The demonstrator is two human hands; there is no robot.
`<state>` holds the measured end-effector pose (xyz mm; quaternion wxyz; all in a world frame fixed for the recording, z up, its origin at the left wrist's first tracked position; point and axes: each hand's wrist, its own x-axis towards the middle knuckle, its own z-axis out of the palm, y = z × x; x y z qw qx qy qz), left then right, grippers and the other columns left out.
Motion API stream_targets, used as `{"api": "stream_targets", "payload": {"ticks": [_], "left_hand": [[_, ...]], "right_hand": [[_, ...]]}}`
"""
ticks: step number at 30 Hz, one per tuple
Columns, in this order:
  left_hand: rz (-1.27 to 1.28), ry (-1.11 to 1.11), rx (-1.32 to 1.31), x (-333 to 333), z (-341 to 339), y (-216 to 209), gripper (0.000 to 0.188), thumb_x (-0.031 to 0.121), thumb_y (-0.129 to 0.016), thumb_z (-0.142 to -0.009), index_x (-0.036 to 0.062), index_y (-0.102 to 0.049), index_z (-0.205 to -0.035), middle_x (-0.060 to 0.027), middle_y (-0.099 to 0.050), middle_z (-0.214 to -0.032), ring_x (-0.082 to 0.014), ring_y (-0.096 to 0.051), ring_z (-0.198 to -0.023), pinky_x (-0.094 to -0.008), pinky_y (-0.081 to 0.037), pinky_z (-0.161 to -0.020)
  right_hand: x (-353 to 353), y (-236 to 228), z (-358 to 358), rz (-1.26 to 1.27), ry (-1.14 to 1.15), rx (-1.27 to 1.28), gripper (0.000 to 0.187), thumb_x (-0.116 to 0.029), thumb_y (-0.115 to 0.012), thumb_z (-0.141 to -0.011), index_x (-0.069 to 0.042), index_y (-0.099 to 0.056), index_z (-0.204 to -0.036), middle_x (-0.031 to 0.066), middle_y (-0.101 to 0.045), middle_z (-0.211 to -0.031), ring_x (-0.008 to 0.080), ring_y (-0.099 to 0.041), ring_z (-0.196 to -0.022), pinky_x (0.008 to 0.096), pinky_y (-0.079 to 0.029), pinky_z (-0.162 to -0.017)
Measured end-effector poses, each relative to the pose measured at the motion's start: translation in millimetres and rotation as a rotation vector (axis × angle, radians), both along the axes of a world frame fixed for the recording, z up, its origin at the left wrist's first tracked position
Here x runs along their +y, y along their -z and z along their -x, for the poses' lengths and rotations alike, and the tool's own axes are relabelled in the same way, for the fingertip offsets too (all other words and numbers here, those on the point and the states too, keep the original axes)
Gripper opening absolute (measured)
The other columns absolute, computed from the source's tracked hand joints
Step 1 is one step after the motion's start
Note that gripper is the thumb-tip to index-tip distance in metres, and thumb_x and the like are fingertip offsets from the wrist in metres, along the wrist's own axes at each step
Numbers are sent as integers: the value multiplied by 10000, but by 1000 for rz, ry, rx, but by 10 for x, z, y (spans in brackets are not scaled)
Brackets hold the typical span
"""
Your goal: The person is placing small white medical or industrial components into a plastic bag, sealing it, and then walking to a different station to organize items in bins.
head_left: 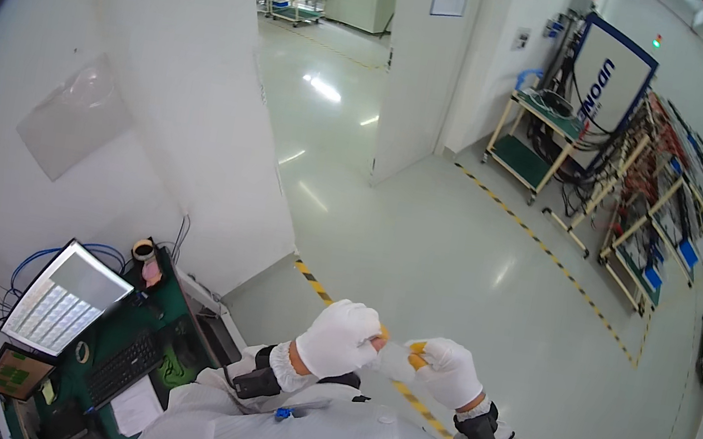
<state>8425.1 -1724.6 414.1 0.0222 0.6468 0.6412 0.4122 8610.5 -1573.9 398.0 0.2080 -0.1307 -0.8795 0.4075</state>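
Both my hands wear white gloves and are held close together in front of my body. My left hand (pixel 339 341) is closed, its fingers curled toward the right hand. My right hand (pixel 447 373) is pinched, with yellow showing at its fingertips. A small translucent whitish piece (pixel 393 358), perhaps thin plastic, spans the gap between the fingertips; its kind is too faint to tell. Black bands with small boxes sit round both wrists, over white sleeves.
At left stands a green-topped desk (pixel 94 346) with a monitor (pixel 68 299), a keyboard (pixel 123 370), a tape roll and papers. Yellow-black tape (pixel 541 241) marks the floor. A cart (pixel 534 138) and racks (pixel 644 229) stand at far right. A doorway opens ahead.
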Motion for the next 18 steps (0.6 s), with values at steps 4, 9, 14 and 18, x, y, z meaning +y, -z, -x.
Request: {"api": "stream_targets", "payload": {"ticks": [4,9,14,18], "left_hand": [[-19,-26,-19,585,1060,263,94,116,-697,-752,76,-621,-713,-87,-575,-714,-308,-576,-708,-410,-423,-651],[-94,-50,-39,1427,2446,30,94,69,-718,-706,91,-628,-724,-75,-544,-698,-299,-552,-684,-411,-418,-633],[-138,-72,31,2229,3660,-180,78,86,-689,-714,97,-614,-731,-56,-564,-706,-280,-572,-693,-397,-426,-642],[-188,-115,26,2918,4668,-177,94,76,-685,-685,102,-608,-734,-57,-562,-708,-280,-567,-686,-399,-423,-636]], "right_hand": [[705,211,1093,-235,-35,-61,110,-92,-751,-790,-42,-717,-882,147,-675,-797,303,-660,-732,350,-530,-657],[1524,60,2433,-143,-21,-24,72,-80,-701,-802,-39,-697,-863,170,-648,-758,364,-639,-730,414,-513,-647],[2302,-8,3625,-140,20,-23,120,-67,-715,-787,-41,-711,-904,163,-676,-808,348,-659,-771,386,-531,-682],[3023,236,4515,-4,44,-121,168,-41,-721,-798,-34,-712,-966,142,-696,-844,272,-680,-774,335,-543,-716]]}}
